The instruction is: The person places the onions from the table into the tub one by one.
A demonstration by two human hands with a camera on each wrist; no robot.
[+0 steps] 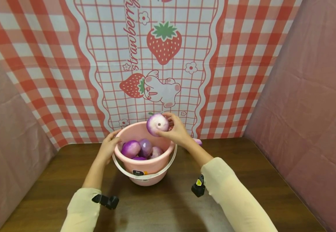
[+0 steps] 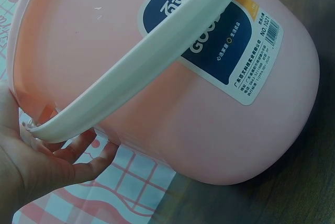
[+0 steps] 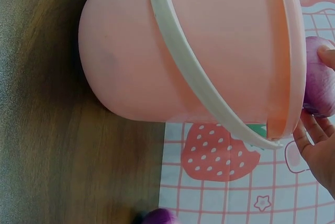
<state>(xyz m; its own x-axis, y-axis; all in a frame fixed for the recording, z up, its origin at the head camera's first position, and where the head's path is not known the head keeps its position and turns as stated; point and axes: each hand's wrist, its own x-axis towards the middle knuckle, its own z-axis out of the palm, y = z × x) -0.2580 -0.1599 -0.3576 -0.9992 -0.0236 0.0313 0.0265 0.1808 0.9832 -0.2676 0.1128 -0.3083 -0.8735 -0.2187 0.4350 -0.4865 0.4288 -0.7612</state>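
A pink plastic bucket (image 1: 147, 166) with a white handle (image 1: 121, 169) stands upright on the table, tilted slightly toward me. Several purple onions (image 1: 131, 149) lie inside it. My left hand (image 1: 107, 146) grips the bucket's left rim, thumb over the edge and fingers outside, beside the handle joint in the left wrist view. My right hand (image 1: 178, 130) holds a purple-and-white onion (image 1: 158, 124) above the bucket's far right rim, between thumb and fingers. In the right wrist view this onion appears just beyond the rim, partly cut off by the frame's edge.
Another purple onion (image 1: 198, 141) lies on the brown wooden table (image 1: 228, 180), partly hidden behind my right forearm. A strawberry-print checked cloth (image 1: 234, 80) hangs right behind the bucket. Pink cloth walls (image 1: 310, 96) stand at both sides.
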